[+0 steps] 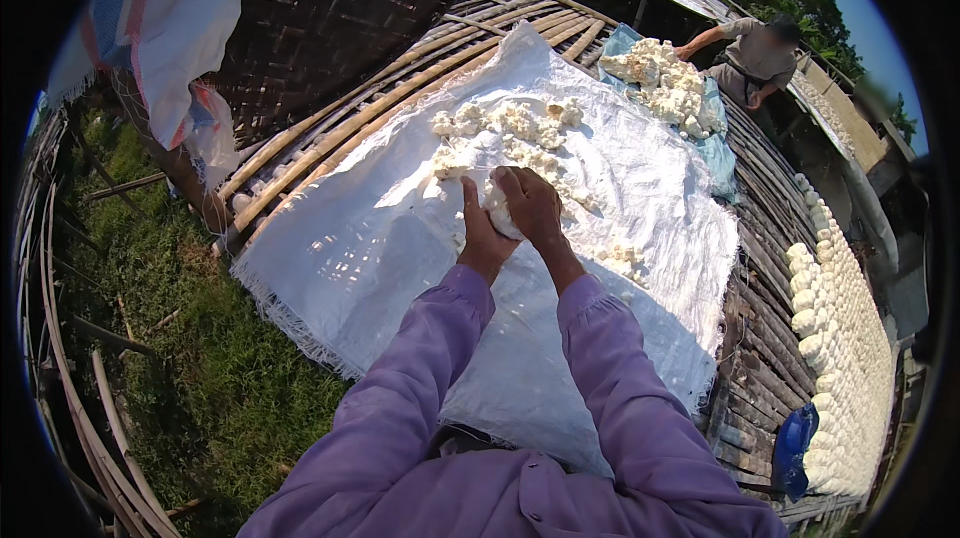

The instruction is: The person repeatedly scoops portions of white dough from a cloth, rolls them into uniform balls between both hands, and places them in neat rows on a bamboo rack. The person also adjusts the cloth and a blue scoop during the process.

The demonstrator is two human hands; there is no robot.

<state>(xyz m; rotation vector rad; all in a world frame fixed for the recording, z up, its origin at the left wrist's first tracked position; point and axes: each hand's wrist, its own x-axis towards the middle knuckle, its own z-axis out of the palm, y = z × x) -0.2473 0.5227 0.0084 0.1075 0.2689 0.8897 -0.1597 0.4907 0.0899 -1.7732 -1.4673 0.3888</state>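
Between my two hands, a white crumbly lump (pixel 499 215) is pressed above a white woven sheet (pixel 400 263). My left hand (pixel 485 241) cups it from the left and below, thumb pointing up. My right hand (pixel 532 206) closes over its top and right side, fingers curled. Part of the lump is hidden by the fingers. Just beyond my hands, loose off-white clumps (pixel 520 124) lie scattered on the sheet, with smaller crumbs (pixel 622 260) off to the right.
Bamboo poles (pixel 400 73) carry the sheet. A second heap (pixel 660 83) rests on a blue-green cloth (pixel 722 163) at the far right, beside another person (pixel 757 60). Rows of white lumps (pixel 850 358) and a blue object (pixel 795 448) are at right. A dark woven panel (pixel 330 23) stands far left.
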